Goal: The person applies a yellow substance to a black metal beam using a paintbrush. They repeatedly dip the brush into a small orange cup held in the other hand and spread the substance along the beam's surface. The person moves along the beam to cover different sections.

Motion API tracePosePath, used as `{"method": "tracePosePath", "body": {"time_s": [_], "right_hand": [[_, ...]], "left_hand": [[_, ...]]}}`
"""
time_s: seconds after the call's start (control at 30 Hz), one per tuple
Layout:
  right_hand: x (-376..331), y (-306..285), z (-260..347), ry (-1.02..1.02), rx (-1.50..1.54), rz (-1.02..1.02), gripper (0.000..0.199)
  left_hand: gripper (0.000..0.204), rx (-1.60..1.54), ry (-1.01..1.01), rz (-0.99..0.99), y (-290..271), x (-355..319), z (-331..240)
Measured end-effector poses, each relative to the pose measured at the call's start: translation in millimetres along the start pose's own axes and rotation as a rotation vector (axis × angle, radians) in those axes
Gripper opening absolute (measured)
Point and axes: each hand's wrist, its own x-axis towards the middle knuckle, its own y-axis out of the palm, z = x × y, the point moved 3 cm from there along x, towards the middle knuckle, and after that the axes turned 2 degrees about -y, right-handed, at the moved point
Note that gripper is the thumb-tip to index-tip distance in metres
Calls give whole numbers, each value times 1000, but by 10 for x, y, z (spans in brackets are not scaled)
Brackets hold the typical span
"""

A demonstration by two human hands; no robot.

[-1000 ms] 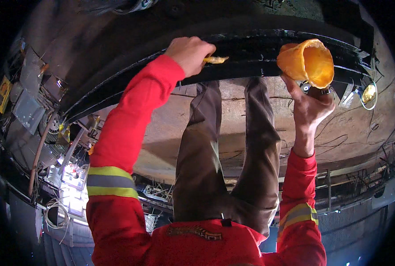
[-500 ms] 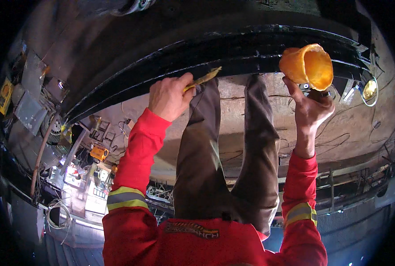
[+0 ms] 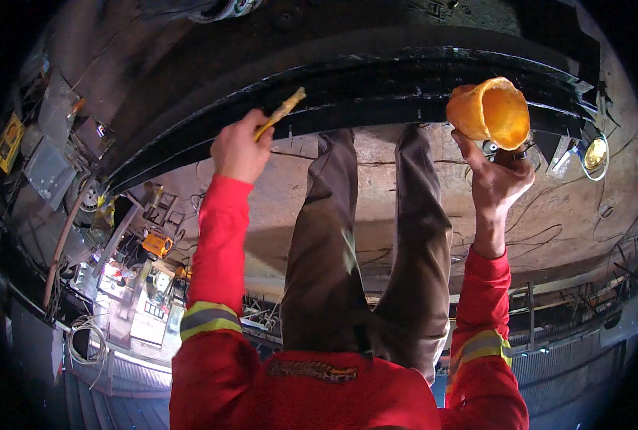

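My left hand (image 3: pixel 240 149) is closed around a thin yellow brush (image 3: pixel 283 113) with a pale, matted end. The brush tip points up and to the right, in front of the dark beam (image 3: pixel 376 92); whether it touches the beam I cannot tell. On the right, my right hand (image 3: pixel 501 175) grips an orange cup (image 3: pixel 487 115) from below, thumb on its left side. The cup is tilted, so its wide mouth and orange inner wall show. What, if anything, lies at its bottom is unclear. A wide gap separates the brush from the cup.
Long black ledges curve across the front. Cables trail over the brown floor (image 3: pixel 376 186) around my legs (image 3: pixel 326 236). To the left are a yellow box (image 3: pixel 157 244), metal scraps, a pole (image 3: pixel 68 244) and a coiled hose (image 3: pixel 88 340). A round lamp (image 3: pixel 595 153) glows at far right.
My left hand has moved left and slightly down with the brush, away from the cup. My right hand holds the cup in nearly the same place, shifted a little left.
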Motion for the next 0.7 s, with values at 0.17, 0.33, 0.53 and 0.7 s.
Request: {"method": "tracePosePath", "body": {"time_s": [0.17,0.33,0.53,0.7], "right_hand": [[40,-99,-10,-34,-52,-30,34],[64,-200,-80,-21,-119,-54,35],[62,-275,-168,-13,-17,-59,41],[63,-380,-217,-24,-71,16,50]], "left_hand": [[15,-44,268,210,-12,509,-430],[14,185,424,301,70,1145,-807],[15,354,680,348,243,1083,-1315],[16,179,625,492,-247,852,-1333]]}}
